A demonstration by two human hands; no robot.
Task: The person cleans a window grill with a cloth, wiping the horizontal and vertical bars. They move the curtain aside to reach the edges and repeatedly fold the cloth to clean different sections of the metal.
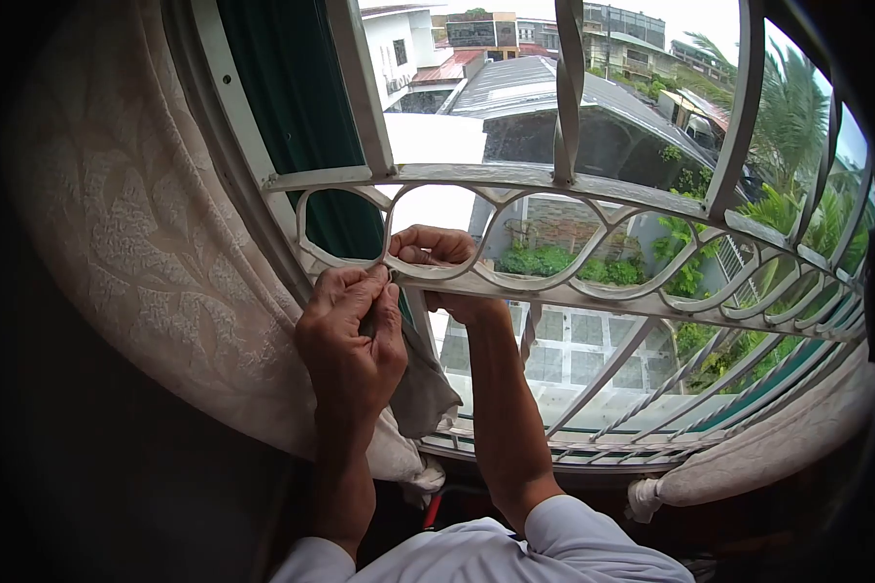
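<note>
My left hand (352, 325) is on the near side of the white metal window grille (515, 284), its thumb and fingers pinched together against the lower edge of the rings. From that pinch a grey cloth (426, 389) hangs down beside the grille, and its upper part is covered by my fingers. My right hand (436, 247) reaches under the lower bar to the outer side and shows through a ring of the grille. Its fingers are curled closed close to my left fingertips; whatever they hold is hidden.
A patterned beige curtain (156, 223) hangs at the left, tied at its lower end. Another tied curtain (768, 452) is at the right. A dark green panel (292, 87) stands behind the grille. Twisted bars (569, 92) rise above the rings. Outside are roofs, plants and a tiled yard (564, 340).
</note>
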